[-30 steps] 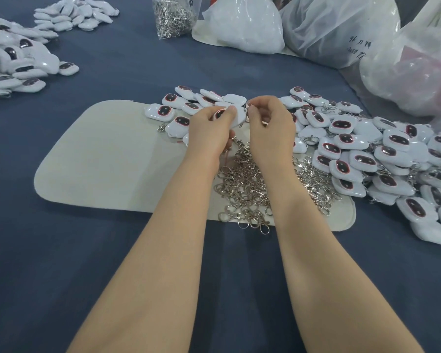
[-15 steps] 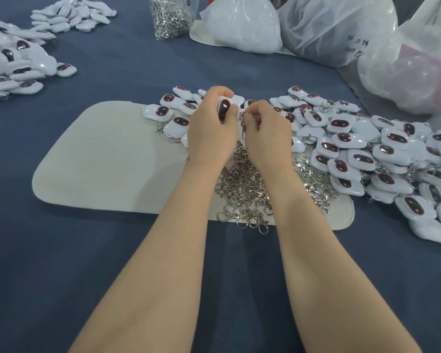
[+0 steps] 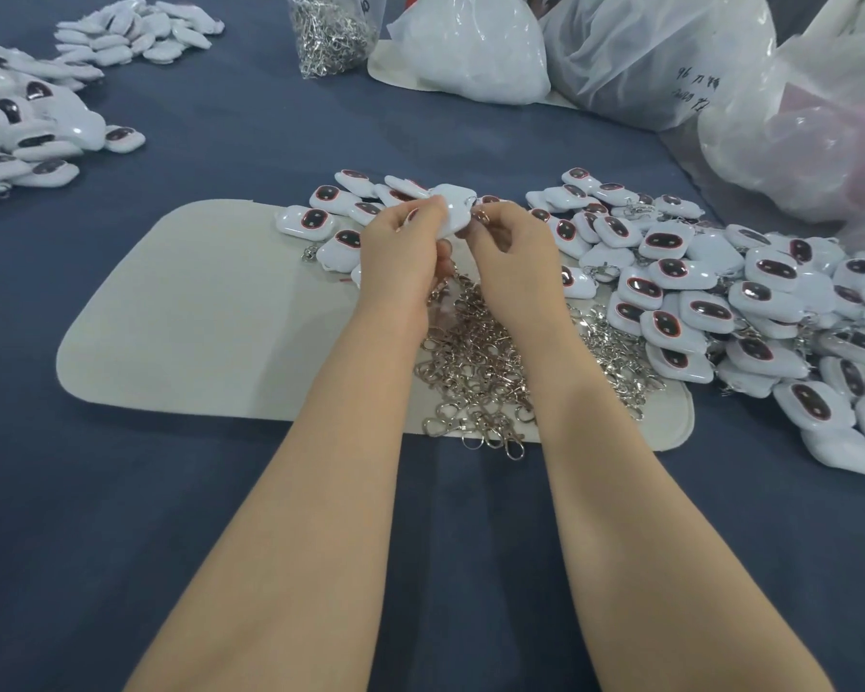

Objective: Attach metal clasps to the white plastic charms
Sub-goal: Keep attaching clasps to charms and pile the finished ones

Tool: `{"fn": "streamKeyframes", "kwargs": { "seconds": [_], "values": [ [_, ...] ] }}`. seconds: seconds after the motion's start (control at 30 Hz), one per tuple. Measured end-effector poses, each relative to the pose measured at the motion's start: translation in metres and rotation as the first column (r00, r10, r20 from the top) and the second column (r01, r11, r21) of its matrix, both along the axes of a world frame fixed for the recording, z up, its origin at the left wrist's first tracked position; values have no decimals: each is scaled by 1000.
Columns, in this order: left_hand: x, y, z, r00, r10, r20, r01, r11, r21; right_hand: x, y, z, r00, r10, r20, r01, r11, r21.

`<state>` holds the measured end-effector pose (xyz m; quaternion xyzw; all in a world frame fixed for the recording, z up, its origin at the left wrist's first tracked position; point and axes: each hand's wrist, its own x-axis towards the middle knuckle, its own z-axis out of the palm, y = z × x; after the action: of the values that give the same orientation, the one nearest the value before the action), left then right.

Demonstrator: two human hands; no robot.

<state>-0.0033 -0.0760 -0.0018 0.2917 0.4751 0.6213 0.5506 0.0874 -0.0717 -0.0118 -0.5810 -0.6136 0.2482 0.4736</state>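
Note:
My left hand [image 3: 404, 252] grips a white plastic charm [image 3: 455, 209] with its plain back turned up, above the pale mat [image 3: 196, 317]. My right hand [image 3: 513, 254] pinches a metal clasp ring [image 3: 481, 215] at the charm's right edge. A chain hangs below my left hand toward the loose pile of metal clasps [image 3: 475, 372] on the mat. White charms with dark red-rimmed windows [image 3: 720, 302] lie heaped to the right and just behind my hands.
More white charms [image 3: 26, 132] lie at the far left and back left [image 3: 136, 32]. A clear bag of clasps [image 3: 328, 32] stands at the back. Large plastic bags [image 3: 645, 57] crowd the back right. A blue cloth covers the table.
The charm in my left hand has turned from showing its dark window to showing its white back. Both hands stay close together over the clasp pile.

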Motion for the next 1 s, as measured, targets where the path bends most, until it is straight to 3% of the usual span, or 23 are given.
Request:
{"fn": "streamKeyframes", "kwargs": {
  "seconds": [0.1, 0.3, 0.53, 0.77, 0.9, 1.0],
  "values": [
    [-3, 0, 2, 993, -19, 120, 22, 999, -26, -1, -1, 2, 996, 25, -90, -26, 1000, -11],
    [-3, -1, 5, 982, -6, 189, 17, 998, -55, -3, -4, 6, 990, 3, -142, 1, 1000, 29],
    [-2, -1, 4, 995, -22, 98, 33, 993, -113, -4, -4, 4, 990, -22, -139, 34, 996, 83],
    [4, -1, 4, 992, -47, 114, 59, 993, -104, -5, -4, 5, 975, -99, -199, 131, 979, 156],
    [2, -2, 4, 991, -13, 135, 24, 996, -83, -4, -4, 3, 986, -153, -67, 163, 968, 192],
    [2, -1, 1, 994, 101, -50, -100, 994, 34, -2, -4, 0, 982, -174, 67, 157, 967, 201]
  ]
}}
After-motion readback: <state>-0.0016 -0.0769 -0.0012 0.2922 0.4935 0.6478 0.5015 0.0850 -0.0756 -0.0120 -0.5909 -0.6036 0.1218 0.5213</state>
